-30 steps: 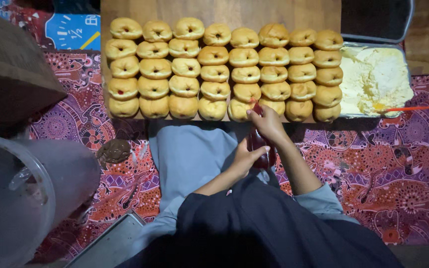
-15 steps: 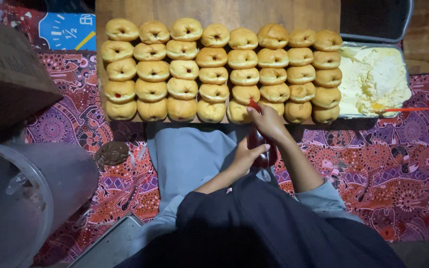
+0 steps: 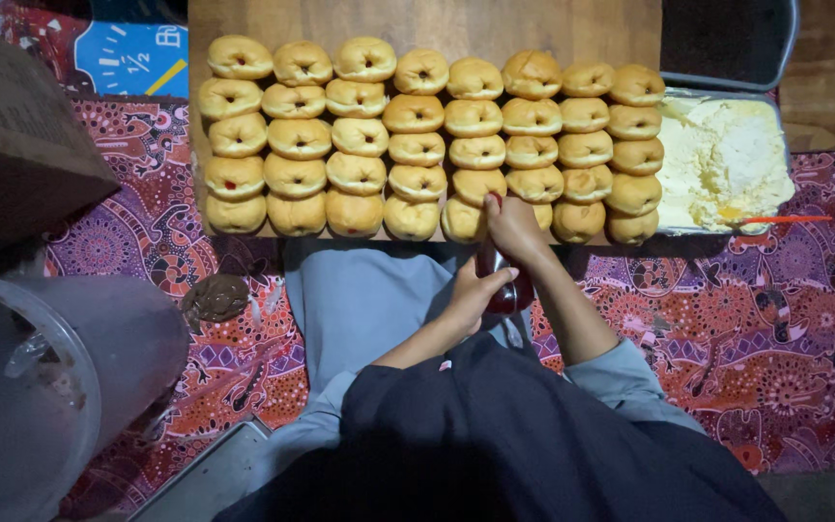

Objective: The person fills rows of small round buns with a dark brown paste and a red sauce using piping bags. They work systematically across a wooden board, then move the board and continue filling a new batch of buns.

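Note:
Several rows of golden buns (image 3: 417, 145) lie on a wooden board (image 3: 456, 24), each with a hole in its top. I hold a dark red squeeze bottle (image 3: 512, 290) in both hands. My right hand (image 3: 514, 227) grips its upper part and points the red tip at a bun (image 3: 463, 218) in the nearest row. My left hand (image 3: 475, 295) wraps around the bottle's body lower down. One bun at the left (image 3: 234, 180) shows red filling.
A metal tray of pale cream (image 3: 722, 159) with an orange-handled tool (image 3: 775, 220) sits right of the board. A grey plastic tub (image 3: 60, 377) stands at the lower left, a brown box (image 3: 12, 135) above it. A brown smear (image 3: 215, 296) lies on the patterned cloth.
Both hands and the bottle have barely shifted; the tip stays at the same front-row bun. The view has slid slightly.

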